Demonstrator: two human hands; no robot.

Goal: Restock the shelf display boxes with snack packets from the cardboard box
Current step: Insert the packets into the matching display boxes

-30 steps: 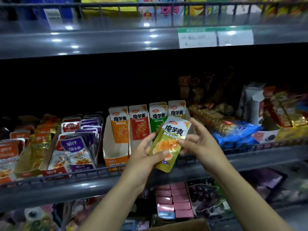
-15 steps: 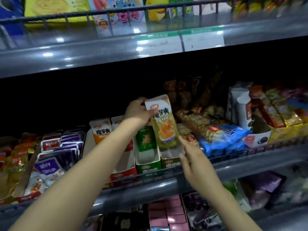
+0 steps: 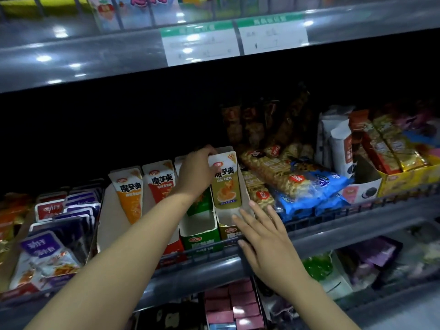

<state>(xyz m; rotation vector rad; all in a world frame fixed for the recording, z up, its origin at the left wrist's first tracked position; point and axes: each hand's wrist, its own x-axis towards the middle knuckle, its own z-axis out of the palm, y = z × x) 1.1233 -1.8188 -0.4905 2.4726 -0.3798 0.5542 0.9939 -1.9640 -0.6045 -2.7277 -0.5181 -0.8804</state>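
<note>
Left hand (image 3: 195, 172) gripping olive packet (image 3: 225, 184), fingertips hidden, right hand (image 3: 264, 236) spread flat.

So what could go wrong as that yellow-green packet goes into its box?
The left hand grips the yellow-green packet only at its top corner, so it might tip forward once released. The olive display box has open space in front, leaving the packet nothing to lean on. The right hand rests open at the box front; if it nudges the box, the box could shift.

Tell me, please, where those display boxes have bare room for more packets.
The green display box is bare in front, behind its front wall. The olive display box has a gap before the olive packet. Crowded: the purple packets at left and blue bags at right.
</note>
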